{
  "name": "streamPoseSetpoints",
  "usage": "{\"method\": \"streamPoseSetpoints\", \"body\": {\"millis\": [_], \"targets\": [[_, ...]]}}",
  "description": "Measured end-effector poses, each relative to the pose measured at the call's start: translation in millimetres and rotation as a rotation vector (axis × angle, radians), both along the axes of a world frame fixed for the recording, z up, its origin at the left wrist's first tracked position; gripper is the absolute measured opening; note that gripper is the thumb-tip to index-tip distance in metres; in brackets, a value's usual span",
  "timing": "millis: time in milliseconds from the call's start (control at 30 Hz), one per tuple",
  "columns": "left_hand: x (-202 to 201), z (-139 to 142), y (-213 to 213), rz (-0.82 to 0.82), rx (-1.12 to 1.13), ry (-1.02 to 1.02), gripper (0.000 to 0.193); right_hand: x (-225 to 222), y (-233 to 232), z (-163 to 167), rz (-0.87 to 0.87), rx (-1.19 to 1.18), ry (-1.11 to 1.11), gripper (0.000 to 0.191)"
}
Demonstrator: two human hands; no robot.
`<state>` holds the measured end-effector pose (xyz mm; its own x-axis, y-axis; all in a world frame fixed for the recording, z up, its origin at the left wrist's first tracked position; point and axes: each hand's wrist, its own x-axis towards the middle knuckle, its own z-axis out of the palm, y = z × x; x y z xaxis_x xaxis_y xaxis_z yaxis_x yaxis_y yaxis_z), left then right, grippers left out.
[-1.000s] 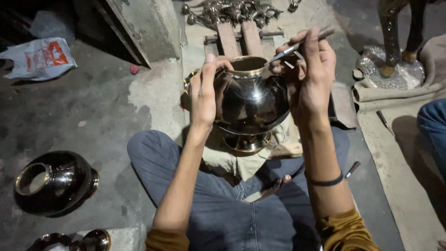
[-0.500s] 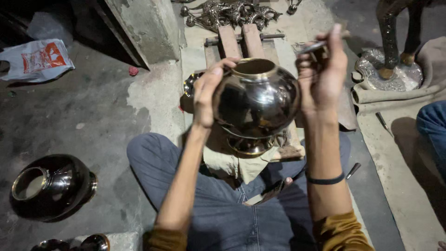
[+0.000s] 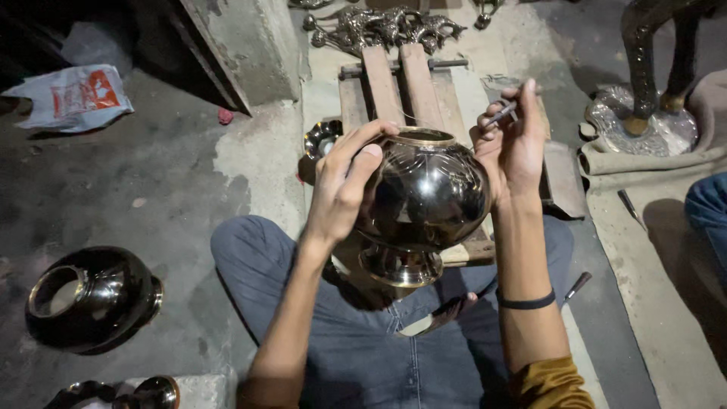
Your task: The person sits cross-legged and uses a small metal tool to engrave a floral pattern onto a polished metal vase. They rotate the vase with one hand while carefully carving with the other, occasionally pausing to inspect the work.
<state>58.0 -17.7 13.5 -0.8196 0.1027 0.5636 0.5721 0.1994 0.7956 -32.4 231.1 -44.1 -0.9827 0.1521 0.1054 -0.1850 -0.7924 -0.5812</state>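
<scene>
While you sit on the floor, your left hand and right hand clasp a shiny round metal pot between them above your lap. Your right fingers also pinch a thin tool. Another pot lies at near left.

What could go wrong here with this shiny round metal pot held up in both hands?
The shiny round metal pot is held off the floor between the left hand and right hand; its polished surface might slip and dent on the concrete floor. The right hand also pinches a thin metal tool beside the rim, which could scratch the finish or prick a finger.
</scene>
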Motion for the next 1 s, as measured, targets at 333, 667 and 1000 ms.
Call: {"method": "streamPoseSetpoints", "body": {"millis": [333,667,1000], "targets": [[-3,-9,-7,0.000,0.052,-0.119,0.044,44,-4,6,-0.178,0.001,0.073,0.030],[1,-11,-5,0.026,0.118,-0.036,0.043,237,-23,-36,0.240,0.398,0.208,0.024],[5,-13,-6,0.048,0.143,-0.085,0.040,212,-9,-37,-0.206,0.766,0.354,0.023]]}}
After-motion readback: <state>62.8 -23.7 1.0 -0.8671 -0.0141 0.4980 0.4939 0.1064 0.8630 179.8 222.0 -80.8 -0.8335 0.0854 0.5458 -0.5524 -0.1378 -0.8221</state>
